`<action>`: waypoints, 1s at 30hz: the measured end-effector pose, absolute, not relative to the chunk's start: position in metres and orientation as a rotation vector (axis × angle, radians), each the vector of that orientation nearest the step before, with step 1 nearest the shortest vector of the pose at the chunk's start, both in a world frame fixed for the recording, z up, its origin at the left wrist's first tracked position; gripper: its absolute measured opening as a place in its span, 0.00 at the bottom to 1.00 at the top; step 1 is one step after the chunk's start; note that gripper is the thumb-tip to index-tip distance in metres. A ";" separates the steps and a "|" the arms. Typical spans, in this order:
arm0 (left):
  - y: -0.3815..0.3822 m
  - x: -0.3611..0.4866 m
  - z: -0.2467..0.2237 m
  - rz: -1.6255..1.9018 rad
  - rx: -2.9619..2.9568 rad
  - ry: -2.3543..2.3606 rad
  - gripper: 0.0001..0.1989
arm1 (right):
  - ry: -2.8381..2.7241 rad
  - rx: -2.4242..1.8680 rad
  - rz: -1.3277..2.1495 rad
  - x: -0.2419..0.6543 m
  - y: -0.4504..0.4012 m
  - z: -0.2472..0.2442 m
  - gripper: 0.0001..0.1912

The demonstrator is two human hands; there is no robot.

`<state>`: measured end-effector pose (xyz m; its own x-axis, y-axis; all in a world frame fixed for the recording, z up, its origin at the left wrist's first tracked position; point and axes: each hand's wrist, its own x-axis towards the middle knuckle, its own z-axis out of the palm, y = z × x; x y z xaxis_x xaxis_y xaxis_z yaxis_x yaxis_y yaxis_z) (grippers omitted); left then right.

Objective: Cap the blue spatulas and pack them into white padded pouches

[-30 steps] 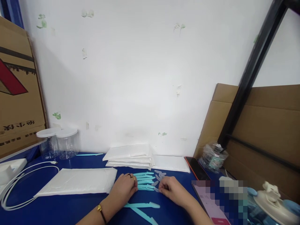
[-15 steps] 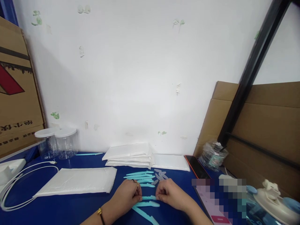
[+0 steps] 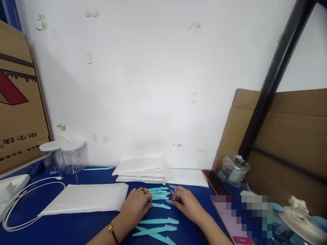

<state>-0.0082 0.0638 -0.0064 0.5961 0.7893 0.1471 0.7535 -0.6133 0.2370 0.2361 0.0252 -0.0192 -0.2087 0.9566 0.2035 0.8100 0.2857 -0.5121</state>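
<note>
Several teal eyebrow razors lie on the blue tabletop. My left hand (image 3: 136, 206) is over the handle end of one eyebrow razor (image 3: 161, 206), with thumb and fingers closed around it and the handle hidden. My right hand (image 3: 187, 205) is at the small translucent blade caps (image 3: 173, 186), covering most of them. Its thumb and index finger are a little apart, and a cap (image 3: 169, 201) lies by the thumb. A group of razors (image 3: 159, 195) rests between the hands. Nearer to me lie one razor (image 3: 159, 221) and two crossed ones (image 3: 154, 230).
White padded mailers (image 3: 141, 168) are stacked by the wall, and another mailer (image 3: 85, 199) lies left. Clear jars (image 3: 73, 158) stand at the back left beside a white cable (image 3: 15, 199). Phones (image 3: 216, 182), a bagged item (image 3: 233, 170) and a white-lidded container (image 3: 301, 221) are right.
Both hands have moved away from the nearer razor, leaving it on the table. My left hand moved back to another razor, my right hand to the caps. The view shifted slightly.
</note>
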 end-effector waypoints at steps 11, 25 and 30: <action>0.058 -0.003 -0.003 0.297 2.600 1.305 0.04 | -1.998 -1.565 0.594 0.240 0.017 -0.021 0.03; 0.065 -0.007 -0.018 0.371 2.412 1.105 0.05 | -1.951 -1.493 0.782 0.235 0.015 -0.017 0.01; 0.072 -0.016 -0.007 0.524 2.453 1.277 0.09 | -1.824 -1.627 0.321 0.256 0.026 -0.013 0.06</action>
